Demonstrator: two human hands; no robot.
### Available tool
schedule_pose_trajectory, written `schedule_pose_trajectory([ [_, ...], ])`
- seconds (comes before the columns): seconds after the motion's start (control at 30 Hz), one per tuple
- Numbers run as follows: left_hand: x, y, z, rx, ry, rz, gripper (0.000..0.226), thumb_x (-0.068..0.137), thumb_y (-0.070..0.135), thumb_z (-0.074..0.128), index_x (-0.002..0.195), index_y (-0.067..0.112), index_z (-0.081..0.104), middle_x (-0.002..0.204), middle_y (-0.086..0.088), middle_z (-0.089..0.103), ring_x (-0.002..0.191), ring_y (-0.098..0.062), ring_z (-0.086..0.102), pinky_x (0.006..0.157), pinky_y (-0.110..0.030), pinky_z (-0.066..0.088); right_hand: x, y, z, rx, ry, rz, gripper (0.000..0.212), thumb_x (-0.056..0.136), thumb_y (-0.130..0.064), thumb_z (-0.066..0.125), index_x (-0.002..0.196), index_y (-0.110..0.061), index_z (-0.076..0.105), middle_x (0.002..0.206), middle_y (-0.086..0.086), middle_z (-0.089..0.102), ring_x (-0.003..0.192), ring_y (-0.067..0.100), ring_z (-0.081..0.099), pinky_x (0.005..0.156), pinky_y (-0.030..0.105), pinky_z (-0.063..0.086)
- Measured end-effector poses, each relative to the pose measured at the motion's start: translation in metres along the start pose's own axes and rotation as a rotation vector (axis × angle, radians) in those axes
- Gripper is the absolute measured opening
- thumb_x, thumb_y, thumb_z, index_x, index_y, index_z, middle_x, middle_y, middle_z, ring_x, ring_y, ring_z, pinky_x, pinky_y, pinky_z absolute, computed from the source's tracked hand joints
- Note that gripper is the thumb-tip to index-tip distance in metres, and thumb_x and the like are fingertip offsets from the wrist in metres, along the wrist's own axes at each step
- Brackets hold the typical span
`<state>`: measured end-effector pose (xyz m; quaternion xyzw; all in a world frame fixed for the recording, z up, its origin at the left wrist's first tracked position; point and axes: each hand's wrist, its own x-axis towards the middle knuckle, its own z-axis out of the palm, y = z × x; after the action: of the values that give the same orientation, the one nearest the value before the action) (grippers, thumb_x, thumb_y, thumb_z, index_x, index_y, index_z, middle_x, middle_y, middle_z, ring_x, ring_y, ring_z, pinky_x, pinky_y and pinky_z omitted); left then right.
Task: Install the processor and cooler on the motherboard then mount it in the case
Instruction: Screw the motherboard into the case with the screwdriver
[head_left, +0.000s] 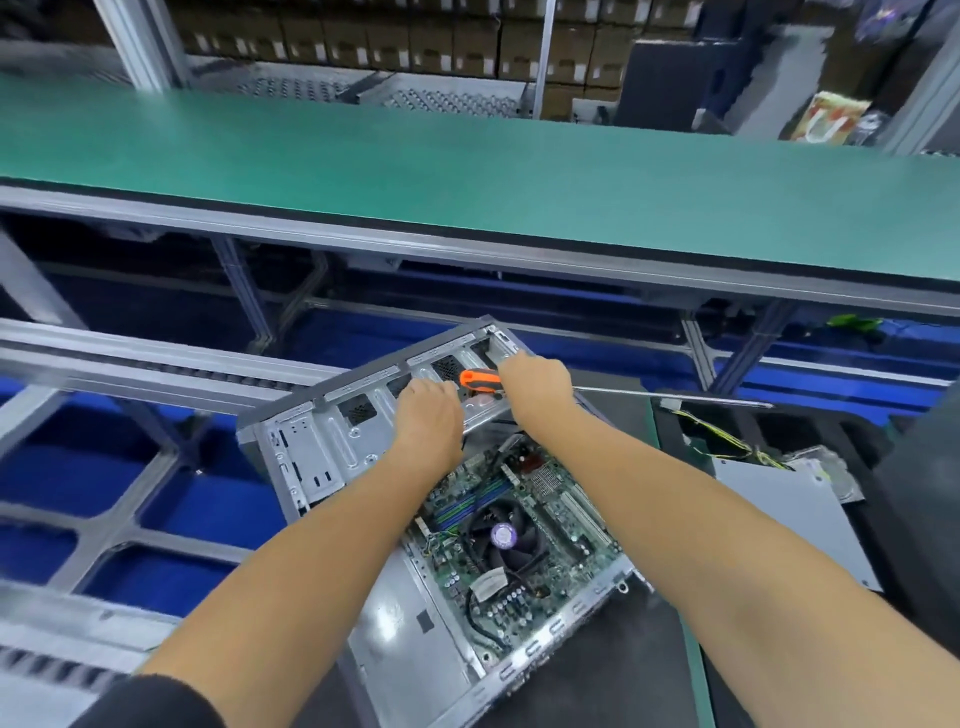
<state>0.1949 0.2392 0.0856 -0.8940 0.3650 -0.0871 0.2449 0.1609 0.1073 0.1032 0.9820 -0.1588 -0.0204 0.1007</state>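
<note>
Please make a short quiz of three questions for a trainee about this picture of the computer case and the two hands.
1. True or false: the motherboard already lies inside the case, with the cooler fan on it.
2. Which hand holds the screwdriver with the orange and black handle? A. the left hand B. the right hand C. neither hand
3. Fill in: the screwdriver's long metal shaft points toward the ______ side of the picture.

Key
1. True.
2. B. The right hand grips the handle; the left hand rests on the far frame of the case beside it.
3. Right.
</note>
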Motion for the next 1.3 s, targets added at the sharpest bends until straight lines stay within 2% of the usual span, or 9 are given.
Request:
schedule_pose_trajectory([
  [0.17, 0.005, -0.001, 0.000, 0.064, -0.089, 0.003, 0.048, 0.093, 0.046, 0.042, 0.110, 0.002, 0.050, 0.092, -0.009, 0.049, 0.072, -0.019, 0.045, 0.069, -0.027, 0.040, 0.017, -0.001, 0.002, 0.019, 0.021, -0.057, 0.032, 0.079, 0.011, 0.060, 0.102, -0.010, 0.052, 0.086, 0.003, 0.051, 0.072, 0.027, 0.054, 0.061, 0.034, 0.040],
  [0.33, 0.002, 0.016, -0.008, 0.009, -0.259, -0.128, 0.035, 0.088, 0.039, 0.051, 0.106, 0.010, 0.058, 0.093, -0.005, 0.046, 0.076, -0.019, 0.052, 0.058, -0.025, 0.035, 0.031, 0.002, 0.002, -0.026, 0.055, -0.169, 0.043, 0.080, 0.012, 0.055, 0.116, -0.010, 0.046, 0.077, 0.003, 0.051, 0.068, 0.028, 0.047, 0.060, 0.036, 0.037],
  [0.47, 0.001, 0.030, -0.014, 0.014, -0.436, -0.214, 0.038, 0.088, 0.025, 0.051, 0.119, 0.006, 0.057, 0.112, -0.010, 0.059, 0.088, -0.026, 0.063, 0.073, -0.028, 0.047, 0.041, 0.001, 0.004, -0.084, 0.083, -0.301, 0.054, 0.086, 0.006, 0.054, 0.134, -0.008, 0.035, 0.091, 0.006, 0.065, 0.069, 0.029, 0.051, 0.057, 0.036, 0.037],
  [0.57, -0.002, 0.036, -0.021, -0.066, -0.545, -0.270, 0.034, 0.087, 0.019, 0.050, 0.116, 0.005, 0.059, 0.115, -0.011, 0.063, 0.097, -0.033, 0.065, 0.068, -0.032, 0.045, 0.047, -0.001, 0.004, -0.135, 0.090, -0.425, 0.064, 0.088, 0.007, 0.052, 0.145, -0.008, 0.025, 0.069, 0.002, 0.048, 0.057, 0.025, 0.043, 0.051, 0.035, 0.030],
  [0.8, -0.011, 0.044, -0.036, -0.149, -0.685, -0.334, 0.042, 0.087, 0.013, 0.053, 0.126, -0.001, 0.052, 0.122, -0.021, 0.057, 0.101, -0.046, 0.059, 0.064, -0.043, 0.048, 0.049, -0.011, 0.001, -0.133, 0.064, -0.579, 0.042, 0.089, 0.005, 0.052, 0.125, -0.013, 0.040, 0.061, -0.002, 0.032, 0.048, 0.018, 0.030, 0.043, 0.032, 0.020],
  [0.93, -0.010, 0.037, -0.041, -0.169, -0.632, -0.290, 0.051, 0.091, 0.013, 0.049, 0.138, -0.004, 0.040, 0.138, -0.030, 0.044, 0.108, -0.048, 0.058, 0.068, -0.042, 0.055, 0.042, -0.015, -0.002, -0.077, 0.055, -0.535, 0.046, 0.086, 0.006, 0.055, 0.125, -0.012, 0.038, 0.063, 0.000, 0.034, 0.048, 0.017, 0.030, 0.043, 0.032, 0.020],
  [1.13, -0.011, 0.016, -0.039, -0.316, -0.378, -0.234, 0.045, 0.092, 0.043, 0.051, 0.118, 0.007, 0.057, 0.109, -0.008, 0.062, 0.095, -0.032, 0.065, 0.073, -0.040, 0.057, 0.031, -0.014, -0.004, 0.119, -0.027, -0.411, 0.053, 0.086, -0.006, 0.057, 0.135, -0.015, 0.038, 0.072, -0.001, 0.035, 0.068, 0.024, 0.043, 0.049, 0.031, 0.027],
  [1.23, -0.016, 0.024, -0.037, -0.316, -0.240, -0.212, 0.027, 0.090, 0.031, 0.056, 0.110, 0.014, 0.062, 0.103, -0.004, 0.063, 0.093, -0.024, 0.063, 0.068, -0.033, 0.054, 0.021, -0.005, -0.004, 0.204, -0.044, -0.264, 0.063, 0.088, -0.008, 0.058, 0.143, -0.009, 0.027, 0.082, 0.005, 0.045, 0.074, 0.027, 0.046, 0.056, 0.034, 0.033],
  [1.3, -0.016, 0.030, -0.036, -0.322, -0.147, -0.192, 0.024, 0.088, 0.022, 0.057, 0.110, 0.013, 0.061, 0.105, -0.004, 0.059, 0.098, -0.021, 0.058, 0.068, -0.027, 0.047, 0.014, 0.003, -0.007, 0.233, -0.040, -0.192, 0.047, 0.088, -0.012, 0.058, 0.130, -0.007, 0.038, 0.096, 0.011, 0.055, 0.075, 0.027, 0.046, 0.060, 0.035, 0.034],
])
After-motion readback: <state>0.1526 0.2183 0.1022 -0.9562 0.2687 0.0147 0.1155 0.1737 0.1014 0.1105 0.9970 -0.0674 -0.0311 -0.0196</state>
